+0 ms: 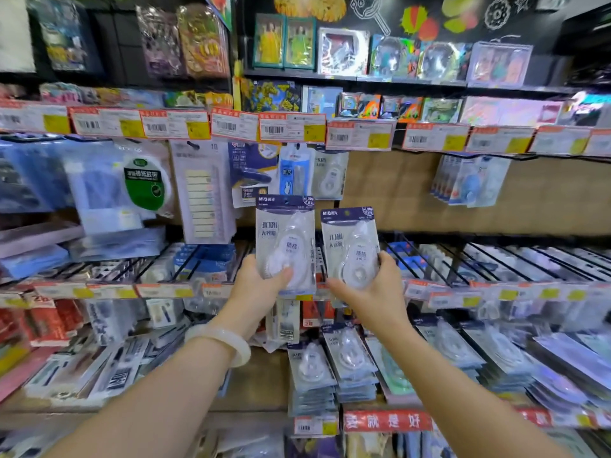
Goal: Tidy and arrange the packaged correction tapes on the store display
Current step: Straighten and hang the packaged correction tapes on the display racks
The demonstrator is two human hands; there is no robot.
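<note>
White-and-navy blister cards fill the middle of the head view: 2 packaged correction tapes held upright, side by side and just apart, in front of the display. The left hand (261, 280) grips the left pack (285, 241) by its lower part, thumb pressed across the clear bubble, a pale bangle (224, 342) on that wrist. The right hand (373, 292) grips the right pack (350, 246) the same way, fingers curled round its lower right edge. Behind them a matching pack (330, 176) hangs from a hook just under the upper row of price labels (291, 127). Below the hands, more matching packs (330, 361) lie stacked on the lower shelf, above its front edge with a red sign (386, 421). Wire dividers (496, 262) cross the middle shelf to the right.
</note>
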